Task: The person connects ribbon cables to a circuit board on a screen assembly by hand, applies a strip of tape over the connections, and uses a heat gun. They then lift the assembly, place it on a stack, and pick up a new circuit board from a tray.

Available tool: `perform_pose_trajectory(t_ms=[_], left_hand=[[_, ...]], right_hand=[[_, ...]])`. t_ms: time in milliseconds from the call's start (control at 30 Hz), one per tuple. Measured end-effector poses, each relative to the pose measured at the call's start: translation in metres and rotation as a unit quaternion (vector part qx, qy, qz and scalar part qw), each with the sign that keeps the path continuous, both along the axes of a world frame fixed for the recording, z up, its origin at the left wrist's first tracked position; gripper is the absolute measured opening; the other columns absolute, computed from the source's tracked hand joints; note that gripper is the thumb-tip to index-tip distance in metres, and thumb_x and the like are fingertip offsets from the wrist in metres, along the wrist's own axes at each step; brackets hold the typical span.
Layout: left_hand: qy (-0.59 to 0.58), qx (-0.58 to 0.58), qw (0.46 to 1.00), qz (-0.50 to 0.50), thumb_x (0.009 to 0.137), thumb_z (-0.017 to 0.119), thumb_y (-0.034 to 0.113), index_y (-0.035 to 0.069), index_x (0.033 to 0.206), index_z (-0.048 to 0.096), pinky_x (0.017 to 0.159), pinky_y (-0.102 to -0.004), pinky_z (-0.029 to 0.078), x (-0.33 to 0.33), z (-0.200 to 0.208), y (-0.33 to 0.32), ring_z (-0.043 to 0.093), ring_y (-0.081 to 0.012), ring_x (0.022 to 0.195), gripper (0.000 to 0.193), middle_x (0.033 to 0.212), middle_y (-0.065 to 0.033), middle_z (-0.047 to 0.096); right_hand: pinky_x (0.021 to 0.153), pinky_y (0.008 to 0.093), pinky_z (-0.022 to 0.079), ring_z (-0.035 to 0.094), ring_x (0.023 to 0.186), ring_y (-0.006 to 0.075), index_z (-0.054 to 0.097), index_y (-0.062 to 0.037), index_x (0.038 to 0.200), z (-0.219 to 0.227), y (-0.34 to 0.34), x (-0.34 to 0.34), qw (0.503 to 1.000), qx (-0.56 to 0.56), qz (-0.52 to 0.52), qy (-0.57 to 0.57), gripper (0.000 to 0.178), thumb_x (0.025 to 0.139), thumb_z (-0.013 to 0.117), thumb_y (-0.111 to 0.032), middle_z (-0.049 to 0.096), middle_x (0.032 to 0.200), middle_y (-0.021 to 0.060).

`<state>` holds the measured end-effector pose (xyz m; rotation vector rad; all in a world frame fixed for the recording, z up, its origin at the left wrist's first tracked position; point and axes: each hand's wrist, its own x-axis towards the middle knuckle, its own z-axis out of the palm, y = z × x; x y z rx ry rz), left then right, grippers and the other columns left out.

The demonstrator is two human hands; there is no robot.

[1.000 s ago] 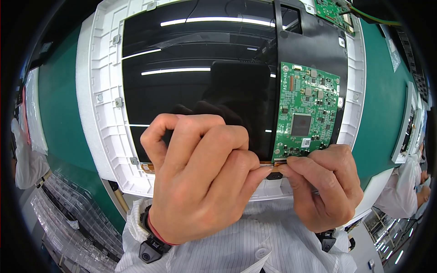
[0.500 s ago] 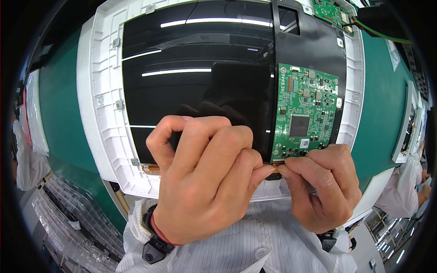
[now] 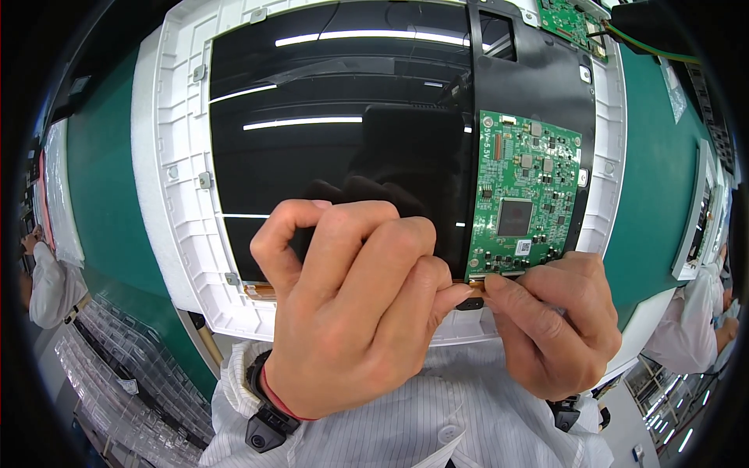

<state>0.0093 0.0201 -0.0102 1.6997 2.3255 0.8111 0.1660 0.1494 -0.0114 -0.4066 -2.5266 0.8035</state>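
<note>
A green circuit board (image 3: 515,187) lies on the black plate at the right side of a dark glossy display panel (image 3: 312,164). At the board's near left corner, an orange flat flex cable (image 3: 477,286) shows between my two thumbs. My left hand (image 3: 355,304) is closed, its thumb tip pressed at the cable's left side, fingers curled over the panel's near edge. My right hand (image 3: 558,324) pinches at the cable's right side, just below the board's white connector edge. The fingertips partly hide the cable's end, so I cannot tell whether it sits in the connector.
A ribbed white frame (image 3: 183,226) surrounds the panel on a green mat (image 3: 113,187). A second green board (image 3: 573,27) with wires is at the far right corner. Clear plastic trays (image 3: 125,382) stand at the lower left. Other people (image 3: 690,320) sit at both sides.
My right hand has shifted slightly right, leaving more of the orange cable visible between the thumbs. The board and black plate have moved a touch right. My left hand stays almost still.
</note>
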Motion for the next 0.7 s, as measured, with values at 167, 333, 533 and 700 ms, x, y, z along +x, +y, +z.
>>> perform_pose_trajectory(t_ms=[167, 333, 533, 700], left_hand=[[0.000, 0.004, 1.000, 0.001, 0.077, 0.083, 0.036, 0.010, 0.073, 0.066, 0.087, -0.0449, 0.035, 0.001, -0.002, 0.000, 0.056, -0.0233, 0.084, 0.031, 0.089, -0.0015, 0.062], [0.002, 0.003, 1.000, -0.001, 0.077, 0.083, 0.036, 0.011, 0.073, 0.066, 0.087, -0.0448, 0.035, 0.000, 0.000, 0.000, 0.056, -0.0232, 0.084, 0.031, 0.089, -0.0013, 0.062], [0.002, 0.002, 1.000, 0.002, 0.075, 0.085, 0.032, 0.011, 0.074, 0.066, 0.087, -0.0444, 0.035, -0.002, 0.001, 0.001, 0.056, -0.0232, 0.084, 0.028, 0.088, -0.0007, 0.061], [-0.017, 0.006, 1.000, 0.026, 0.069, 0.089, 0.023, 0.011, 0.080, 0.064, 0.088, -0.0437, 0.034, 0.001, 0.006, 0.008, 0.056, -0.0257, 0.090, 0.029, 0.096, -0.0038, 0.059]], right_hand=[[0.058, 0.0322, 0.043, 0.058, 0.071, 0.0183, 0.079, 0.0004, 0.091, 0.000, 0.002, 0.002, 0.999, 0.043, 0.028, 0.011, 0.043, 0.050, 0.074, -0.011, 0.064, 0.084, 0.0054], [0.061, 0.0327, 0.045, 0.060, 0.075, 0.0185, 0.079, 0.0000, 0.091, 0.004, 0.003, 0.004, 0.990, 0.124, 0.066, -0.020, 0.039, 0.053, 0.076, -0.011, 0.065, 0.087, 0.0051], [0.065, 0.0345, 0.047, 0.061, 0.080, 0.0193, 0.079, -0.0013, 0.089, 0.000, -0.002, 0.003, 0.976, 0.209, 0.058, -0.014, 0.026, 0.064, 0.082, -0.007, 0.066, 0.089, 0.0040], [0.066, 0.0349, 0.047, 0.061, 0.081, 0.0208, 0.078, -0.0016, 0.090, 0.002, 0.000, 0.007, 0.973, 0.219, 0.068, -0.027, 0.024, 0.067, 0.082, -0.006, 0.066, 0.091, 0.0049]])
